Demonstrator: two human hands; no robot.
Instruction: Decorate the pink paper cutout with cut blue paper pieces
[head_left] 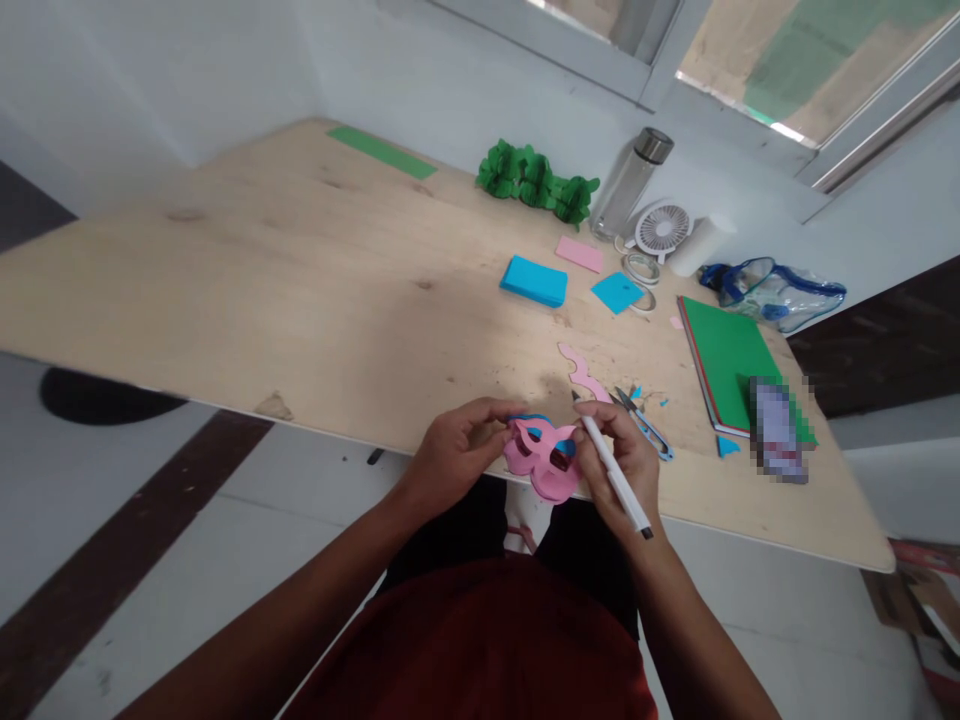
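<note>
My left hand [456,452] pinches the left edge of a pink paper cutout [553,484] with rounded, butterfly-like lobes and cut-out holes. Behind it shows some blue paper [534,418]; whether the two are joined I cannot tell. The cutout is held at the table's front edge, above my lap. In my right hand [631,455] lies a white marker pen [613,468], its dark tip pointing up and away from me. Fingers of that hand also reach the cutout's right edge. Just beyond are a wavy pink paper scrap [579,370] and scissors [651,432], partly hidden by my right hand.
On the wooden table [300,270] lie a blue paper stack [534,282], a blue square [616,292], tape rolls [642,267] and a green pad [731,360]. Along the wall stand green paper shapes [536,180], a bottle [626,190] and a small fan [663,228].
</note>
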